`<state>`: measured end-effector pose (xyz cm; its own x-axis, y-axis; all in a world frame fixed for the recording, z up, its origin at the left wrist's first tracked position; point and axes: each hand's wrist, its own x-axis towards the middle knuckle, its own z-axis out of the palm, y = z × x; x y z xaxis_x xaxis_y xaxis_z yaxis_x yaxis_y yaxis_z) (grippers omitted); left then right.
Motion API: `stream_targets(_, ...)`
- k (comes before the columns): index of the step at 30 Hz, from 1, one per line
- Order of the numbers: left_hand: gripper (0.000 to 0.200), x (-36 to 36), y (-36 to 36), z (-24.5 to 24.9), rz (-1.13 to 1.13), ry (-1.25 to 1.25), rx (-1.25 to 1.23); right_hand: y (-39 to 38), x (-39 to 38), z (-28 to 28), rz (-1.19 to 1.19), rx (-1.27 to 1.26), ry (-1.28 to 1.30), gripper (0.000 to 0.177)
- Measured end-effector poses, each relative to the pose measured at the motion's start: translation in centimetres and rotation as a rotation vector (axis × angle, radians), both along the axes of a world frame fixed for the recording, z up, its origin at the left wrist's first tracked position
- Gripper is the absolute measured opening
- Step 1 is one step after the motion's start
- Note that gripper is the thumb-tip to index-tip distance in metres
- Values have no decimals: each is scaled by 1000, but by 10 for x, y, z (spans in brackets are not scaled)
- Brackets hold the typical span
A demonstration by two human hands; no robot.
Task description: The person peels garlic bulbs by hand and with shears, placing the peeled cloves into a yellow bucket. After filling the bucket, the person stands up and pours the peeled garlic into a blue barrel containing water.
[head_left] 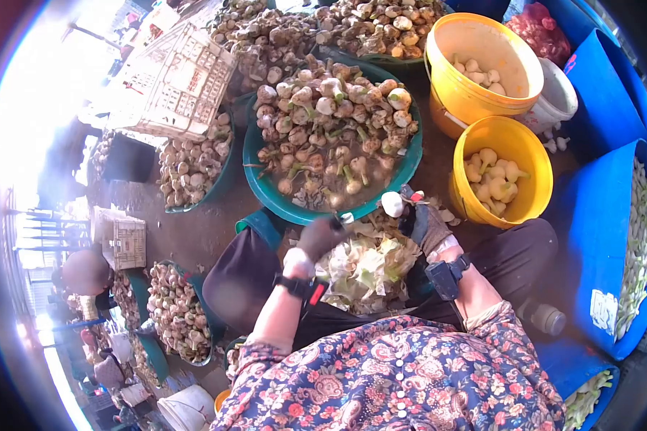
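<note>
My right hand [425,224], in a dark glove, is closed on a peeled white garlic bulb [392,204], which shows at its fingertips. A small red piece [416,195] sticks up beside the bulb. My left hand [322,237], also gloved, is smeared by motion; a small pale bit [347,218] shows at its fingertips, and I cannot tell whether it is held. Both hands are over a heap of pale peelings [370,266] between my knees. Just beyond them stands a green tub [255,176] of unpeeled garlic bulbs [331,108] in murky water.
Right of the tub stand a yellow bucket [535,154] of peeled bulbs and a larger yellow bucket [446,43]. Blue containers [597,237] line the right side. More garlic heaps [180,312] and a white crate [172,86] are at left. A bottle [546,318] lies by my right knee.
</note>
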<state>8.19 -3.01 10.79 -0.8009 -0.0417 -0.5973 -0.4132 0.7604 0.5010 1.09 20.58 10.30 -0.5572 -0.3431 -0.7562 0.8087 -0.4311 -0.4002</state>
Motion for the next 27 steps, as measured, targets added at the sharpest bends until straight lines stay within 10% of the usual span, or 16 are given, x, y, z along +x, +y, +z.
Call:
stream_targets(3,59,-45,-28,-50,221,68,-318,8,-21,-40,-111,-245,-93,10)
stream_targets(5,64,-69,-45,-86,134,-76,-344,12,-42,33,-290,-548,-62,14)
stream_targets(7,72,-83,-46,-114,137,-157,-311,31,-65,84,-335,-847,201,48)
stream_targets(11,69,-85,-16,-135,240,-16,-220,35,-73,68,-71,-156,543,51)
stream_targets(14,72,-80,0,-89,138,-23,-136,13,-35,22,233,355,473,26)
stream_targets(18,57,-51,35,-31,110,324,202,-18,0,-3,490,1022,1037,29)
stream_targets(27,45,-20,75,26,-3,588,149,-11,17,17,702,1047,1234,22)
